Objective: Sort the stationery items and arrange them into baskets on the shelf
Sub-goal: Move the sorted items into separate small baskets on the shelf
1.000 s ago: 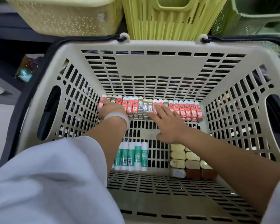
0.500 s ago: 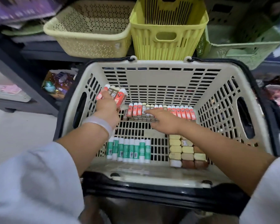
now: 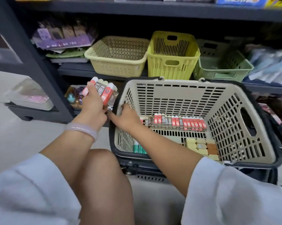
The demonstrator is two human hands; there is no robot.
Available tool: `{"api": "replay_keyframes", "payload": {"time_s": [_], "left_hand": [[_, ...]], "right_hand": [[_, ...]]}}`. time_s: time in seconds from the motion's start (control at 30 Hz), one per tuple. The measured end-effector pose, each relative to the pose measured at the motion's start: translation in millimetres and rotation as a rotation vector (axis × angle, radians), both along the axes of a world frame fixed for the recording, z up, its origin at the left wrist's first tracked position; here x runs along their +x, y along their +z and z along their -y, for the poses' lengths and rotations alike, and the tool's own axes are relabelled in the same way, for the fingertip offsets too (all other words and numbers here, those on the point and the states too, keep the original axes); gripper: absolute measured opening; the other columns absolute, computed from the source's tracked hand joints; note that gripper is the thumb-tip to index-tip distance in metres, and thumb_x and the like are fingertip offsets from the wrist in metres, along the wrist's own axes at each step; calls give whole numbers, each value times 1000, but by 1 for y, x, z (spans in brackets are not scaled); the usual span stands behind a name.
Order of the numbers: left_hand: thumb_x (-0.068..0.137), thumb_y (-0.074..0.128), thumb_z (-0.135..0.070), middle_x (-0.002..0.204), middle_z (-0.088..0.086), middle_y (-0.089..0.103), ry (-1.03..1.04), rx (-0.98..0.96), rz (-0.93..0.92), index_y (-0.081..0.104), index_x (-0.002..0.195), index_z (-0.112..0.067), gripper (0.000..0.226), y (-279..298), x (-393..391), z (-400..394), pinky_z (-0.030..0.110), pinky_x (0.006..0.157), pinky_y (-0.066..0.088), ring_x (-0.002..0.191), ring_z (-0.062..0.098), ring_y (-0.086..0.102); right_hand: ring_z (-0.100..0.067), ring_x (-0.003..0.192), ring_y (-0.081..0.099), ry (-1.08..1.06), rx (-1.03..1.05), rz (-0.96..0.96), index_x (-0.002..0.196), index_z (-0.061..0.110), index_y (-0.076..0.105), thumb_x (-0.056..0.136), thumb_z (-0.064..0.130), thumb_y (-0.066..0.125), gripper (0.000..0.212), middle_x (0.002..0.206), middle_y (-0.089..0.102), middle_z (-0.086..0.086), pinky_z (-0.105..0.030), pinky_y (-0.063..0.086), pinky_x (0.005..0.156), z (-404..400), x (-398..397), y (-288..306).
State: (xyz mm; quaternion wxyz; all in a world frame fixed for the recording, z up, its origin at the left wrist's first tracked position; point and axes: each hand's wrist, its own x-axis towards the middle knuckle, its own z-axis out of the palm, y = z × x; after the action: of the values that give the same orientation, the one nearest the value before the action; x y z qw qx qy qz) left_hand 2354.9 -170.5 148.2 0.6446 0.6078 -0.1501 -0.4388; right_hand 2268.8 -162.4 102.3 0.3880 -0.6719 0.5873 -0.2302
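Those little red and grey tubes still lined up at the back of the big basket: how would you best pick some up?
Take the row of tubes from above, since the beige basket is open only at its top. They lie side by side against the far wall, so pinch a few across their long sides, fingers at the caps and thumb at the near ends, much as the left hand holds its bundle.
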Motion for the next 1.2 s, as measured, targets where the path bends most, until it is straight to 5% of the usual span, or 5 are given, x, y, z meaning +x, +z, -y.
{"api": "replay_keyframes", "payload": {"time_s": [0.5, 0.73, 0.93, 1.1, 1.2], "left_hand": [[94, 35, -52, 97, 3, 62, -92, 80, -43, 46, 127, -13, 53, -17, -29, 1, 27, 65, 49, 76, 13, 59], [93, 37, -52, 77, -3, 57, -137, 85, -75, 47, 81, -21, 35, -19, -65, 3, 27, 67, 48, 68, 10, 55], [94, 38, -51, 71, -1, 55, -159, 98, -93, 44, 74, -19, 38, -18, -84, 7, 25, 61, 43, 63, 12, 51], [95, 37, -48, 73, -2, 62, -234, 36, -95, 50, 81, -18, 36, -27, -85, 23, 27, 64, 48, 67, 11, 59], [95, 37, -48, 96, 1, 65, -339, -16, -162, 53, 104, -18, 35, -36, -79, 46, 31, 77, 49, 84, 12, 62]], "right_hand": [[-30, 93, 60, -123, -93, -89, 118, 12, 42, 79, 32, 62, 48, 102, 62, -9, -33, 49, 74, -3, -61, -9], [-31, 86, 62, -145, -78, -197, 123, 12, 42, 82, 33, 58, 50, 80, 56, -6, -33, 46, 69, -6, -136, -8], [-31, 117, 43, -243, -287, -393, 131, 7, 41, 89, 30, 52, 49, 124, 49, -15, -37, 34, 98, -5, -155, 2], [-15, 130, 36, -28, -275, 219, 138, 18, 39, 96, 31, 45, 45, 139, 39, -6, -21, 26, 105, 12, -101, 29], [-14, 129, 38, -31, -106, 470, 139, 24, 38, 97, 29, 42, 42, 142, 38, -4, -33, 29, 111, 36, -71, 29]]}}
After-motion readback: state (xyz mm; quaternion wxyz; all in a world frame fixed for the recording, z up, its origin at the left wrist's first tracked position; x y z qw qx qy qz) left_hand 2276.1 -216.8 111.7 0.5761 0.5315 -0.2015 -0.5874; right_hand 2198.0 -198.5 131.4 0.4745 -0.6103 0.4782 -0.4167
